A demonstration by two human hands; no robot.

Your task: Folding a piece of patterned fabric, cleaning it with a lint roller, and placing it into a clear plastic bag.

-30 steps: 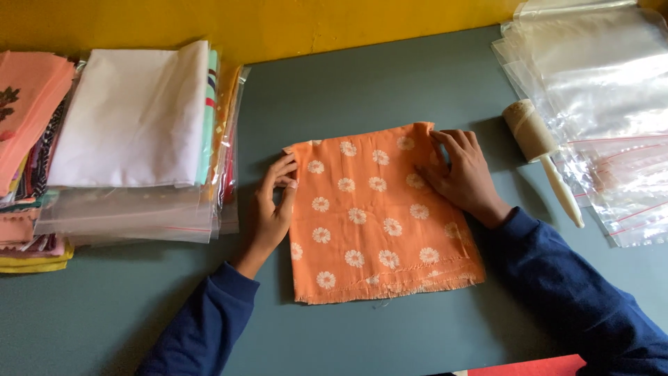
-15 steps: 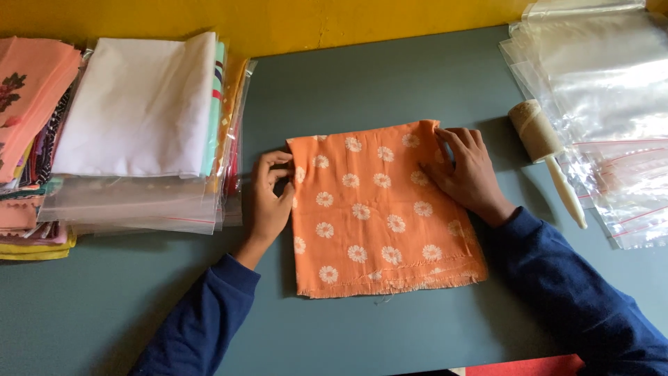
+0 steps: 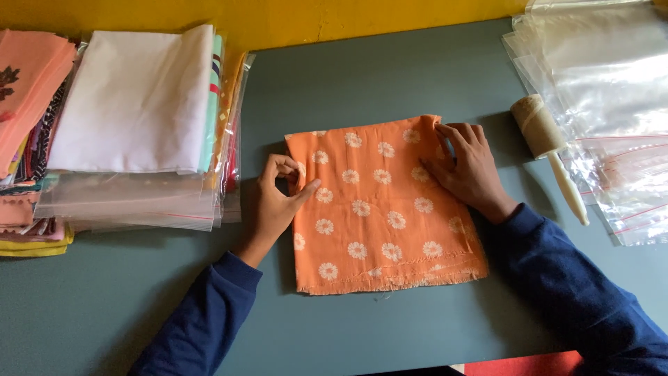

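Head view: my left hand (image 3: 278, 198) pinches the left edge of the folded orange daisy cloth (image 3: 379, 209) at the tabletop's (image 3: 390, 76) middle; my right hand (image 3: 470, 170) lies open, flat on its far right corner.

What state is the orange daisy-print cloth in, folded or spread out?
Folded. The orange daisy-print cloth lies flat as a compact rectangle with layered frayed edges at its near end; left hand pinches its left edge, right hand presses it.
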